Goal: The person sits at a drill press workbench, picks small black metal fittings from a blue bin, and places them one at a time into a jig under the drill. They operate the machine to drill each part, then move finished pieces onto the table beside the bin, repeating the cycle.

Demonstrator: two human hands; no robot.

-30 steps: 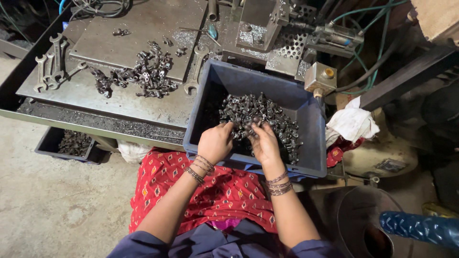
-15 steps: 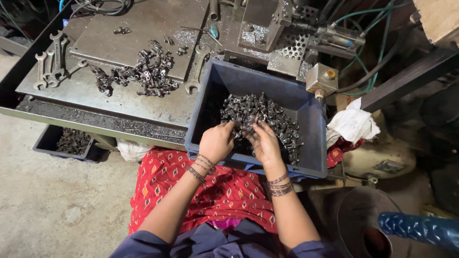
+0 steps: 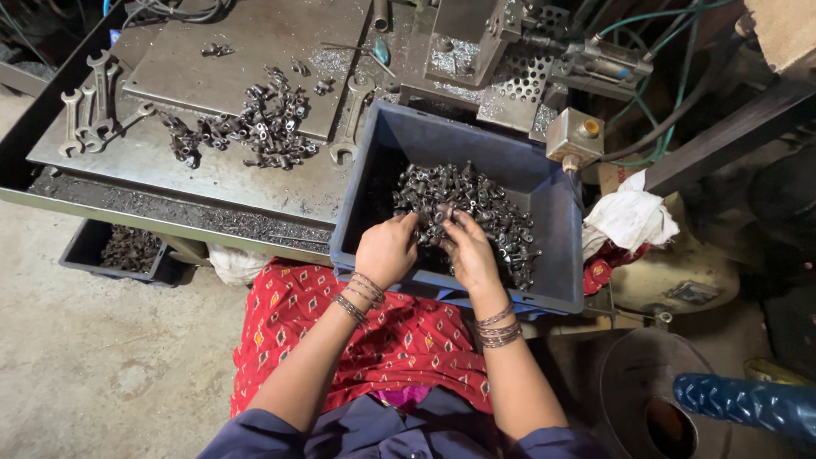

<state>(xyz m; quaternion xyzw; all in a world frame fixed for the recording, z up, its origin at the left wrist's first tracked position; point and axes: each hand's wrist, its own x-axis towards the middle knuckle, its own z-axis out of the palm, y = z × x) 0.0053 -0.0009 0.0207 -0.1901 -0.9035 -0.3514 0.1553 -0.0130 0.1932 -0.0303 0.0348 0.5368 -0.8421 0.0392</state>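
Both hands, left hand, right hand, curled into metal parts, blue bin.

Seen from above at the lower centre of the frame, a worker wears dark blue sleeves pushed up past the elbows, leaving both forearms bare. Stacked thin metal bangles circle each wrist, just behind the left hand and the right hand. A red cloth printed with small diamond motifs covers the lap, with a pink patch showing below it.
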